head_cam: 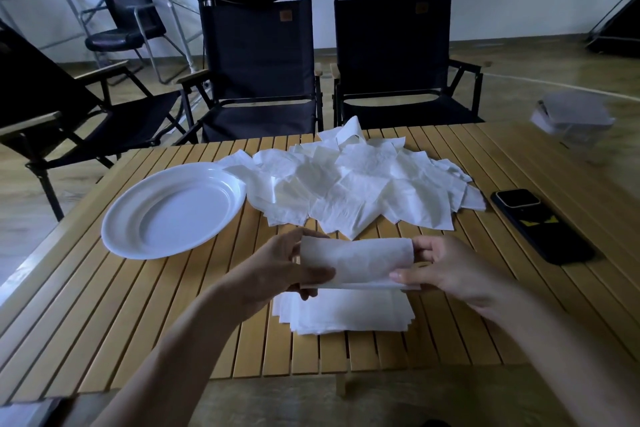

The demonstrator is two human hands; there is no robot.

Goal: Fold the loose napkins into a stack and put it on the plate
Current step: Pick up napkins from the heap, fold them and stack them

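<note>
A white napkin (356, 262), bent over into a fold, hangs between both hands above the table. My left hand (280, 270) pinches its left end and my right hand (446, 270) pinches its right end. Directly below lies a flat stack of folded napkins (343, 314) near the table's front edge. A heap of loose white napkins (353, 180) is spread across the far middle of the table. The white plate (138, 243) sits at the left, with nothing on it; its far right rim touches the heap.
A slatted wooden table (138, 322) carries everything. A black phone (540, 224) lies at the right. A clear plastic container (575, 121) stands at the far right corner. Black folding chairs (259, 55) stand behind the table and at the left.
</note>
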